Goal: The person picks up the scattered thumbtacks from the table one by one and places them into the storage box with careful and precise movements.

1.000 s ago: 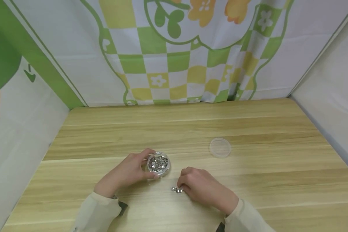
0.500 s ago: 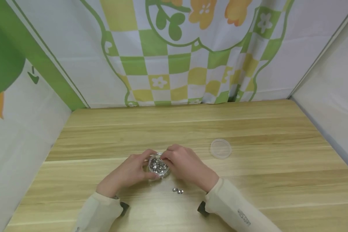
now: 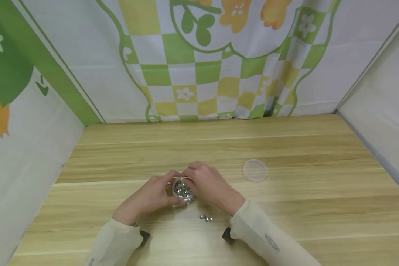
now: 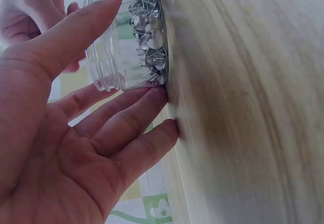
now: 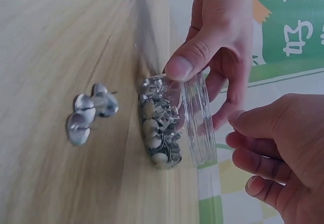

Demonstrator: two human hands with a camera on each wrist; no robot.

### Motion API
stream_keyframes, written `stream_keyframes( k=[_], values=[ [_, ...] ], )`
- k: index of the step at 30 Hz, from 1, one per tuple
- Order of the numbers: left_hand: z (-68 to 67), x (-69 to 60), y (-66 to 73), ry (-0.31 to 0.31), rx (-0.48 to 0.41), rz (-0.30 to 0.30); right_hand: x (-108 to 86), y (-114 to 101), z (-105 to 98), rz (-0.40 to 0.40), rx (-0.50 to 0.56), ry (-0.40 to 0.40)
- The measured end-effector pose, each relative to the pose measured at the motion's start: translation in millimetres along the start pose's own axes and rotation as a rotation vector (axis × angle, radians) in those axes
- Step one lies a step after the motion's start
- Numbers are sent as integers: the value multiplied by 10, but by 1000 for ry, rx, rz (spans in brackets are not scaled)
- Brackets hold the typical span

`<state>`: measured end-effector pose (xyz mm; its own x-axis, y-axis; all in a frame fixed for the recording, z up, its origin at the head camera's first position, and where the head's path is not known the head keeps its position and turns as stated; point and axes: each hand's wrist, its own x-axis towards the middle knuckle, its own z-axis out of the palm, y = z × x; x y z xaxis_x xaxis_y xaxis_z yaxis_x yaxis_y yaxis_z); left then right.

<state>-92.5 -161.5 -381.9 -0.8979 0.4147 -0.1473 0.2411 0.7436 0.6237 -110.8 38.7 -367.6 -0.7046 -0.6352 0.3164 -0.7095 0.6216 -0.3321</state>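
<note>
My left hand (image 3: 152, 195) holds a clear, round jar (image 3: 188, 200) around its side, thumb on the near side, as the left wrist view shows. Silver thumbtacks (image 5: 159, 128) fill its lower part, and the jar stands lidless on the table. At the jar's mouth is my right hand (image 3: 210, 186), its thumb and fingers bent loosely. In the right wrist view those fingertips (image 5: 240, 155) are just outside the threaded rim, and no tack shows between them. Several loose thumbtacks (image 3: 206, 218) lie in a small cluster on the table, nearer to me than the jar.
A clear, round lid (image 3: 255, 170) lies flat on the wooden table (image 3: 302, 207), to the right of and beyond the jar. Patterned cloth (image 3: 219, 81) hangs along the table's back edge, with white cloth at both sides.
From beside the loose tacks, my right hand has moved up and left to the jar's mouth, leaving the cluster on the table. My left hand keeps hold of the jar.
</note>
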Motion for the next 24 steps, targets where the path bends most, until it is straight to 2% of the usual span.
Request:
stream_keyframes(
  k=[3, 7, 13, 16, 24],
  values=[
    [5, 2, -4, 4, 2, -13, -66, 19, -13, 1, -3, 16],
    [4, -1, 2, -6, -3, -26, -254, 33, -56, 10, 28, 19],
    [-17, -7, 34, -7, -10, -73, -574, 41, -119, 30, 106, -71],
    [-17, -5, 32, -7, -14, -72, -689, 38, -126, 41, 126, -127],
    [26, 13, 11, -9, -19, -66, -803, 5, -77, 53, 137, -198]
  ],
)
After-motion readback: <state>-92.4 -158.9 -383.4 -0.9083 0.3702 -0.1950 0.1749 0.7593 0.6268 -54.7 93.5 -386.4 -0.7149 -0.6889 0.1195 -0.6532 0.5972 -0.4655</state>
